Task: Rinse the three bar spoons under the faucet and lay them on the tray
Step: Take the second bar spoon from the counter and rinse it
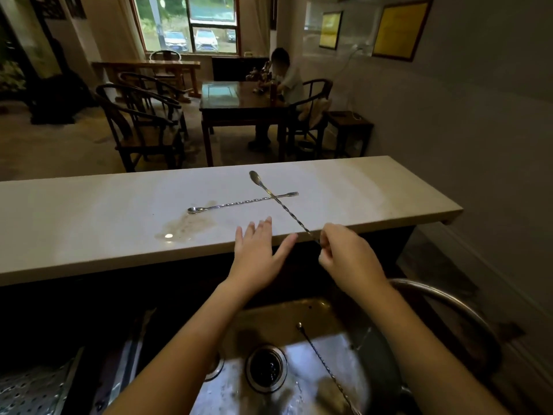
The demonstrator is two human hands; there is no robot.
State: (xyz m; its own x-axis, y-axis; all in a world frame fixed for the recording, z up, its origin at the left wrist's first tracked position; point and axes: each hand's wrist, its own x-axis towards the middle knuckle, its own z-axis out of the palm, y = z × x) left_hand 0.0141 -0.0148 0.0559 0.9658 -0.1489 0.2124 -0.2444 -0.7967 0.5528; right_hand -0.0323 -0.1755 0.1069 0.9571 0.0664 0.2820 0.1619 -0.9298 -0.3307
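Two bar spoons lie crossed on the pale raised counter (89,211). One bar spoon (239,202) lies flat, left to right, with a small fork end at the right. The other bar spoon (284,208) slants across it, bowl far from me, and my right hand (347,253) pinches its near end at the counter's front edge. My left hand (257,247) hovers open over the same edge, fingers spread, touching no spoon. A third bar spoon (323,363) leans in the steel sink (299,310) below. The curved faucet (443,298) arches at the right.
A perforated metal tray (33,387) sits at the lower left beside the sink. A wet stain (185,227) marks the counter. The sink drain (266,368) is between my forearms. Beyond the counter stand wooden chairs and a table with a seated person (284,76).
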